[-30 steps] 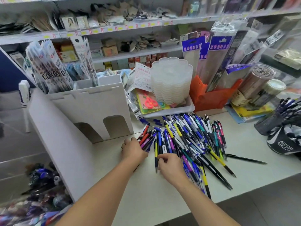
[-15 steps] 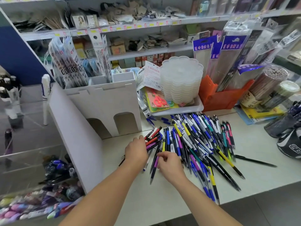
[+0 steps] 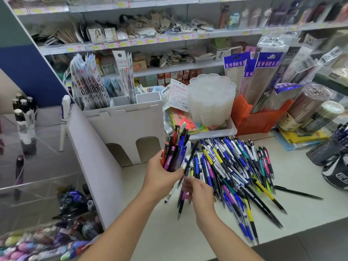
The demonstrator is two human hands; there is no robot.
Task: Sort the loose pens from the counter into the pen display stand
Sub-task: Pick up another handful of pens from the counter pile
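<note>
A big heap of loose pens (image 3: 235, 172), blue, black, yellow, teal and pink, lies on the pale counter (image 3: 188, 234). My left hand (image 3: 162, 176) grips a bundle of pens (image 3: 176, 147), red, pink, blue and black, raised upright above the counter's left part. My right hand (image 3: 197, 191) is just below and right of it, fingers curled round a few pens that hang downward (image 3: 181, 202). The white pen display stand (image 3: 124, 125) rises behind the hands, with two arched openings low in its front and packaged pens in its top compartments.
A white tray (image 3: 231, 130) with a stack of clear lids sits behind the heap. An orange bin (image 3: 263, 117) and pencil tubs (image 3: 308, 104) stand at the right. A glass case (image 3: 37, 178) is on the left. One black pen (image 3: 299, 193) lies apart.
My left hand has lifted a bundle of pens off the counter and turned it upright. My right hand has risen too, holding a few pens. The view has tilted upward.
</note>
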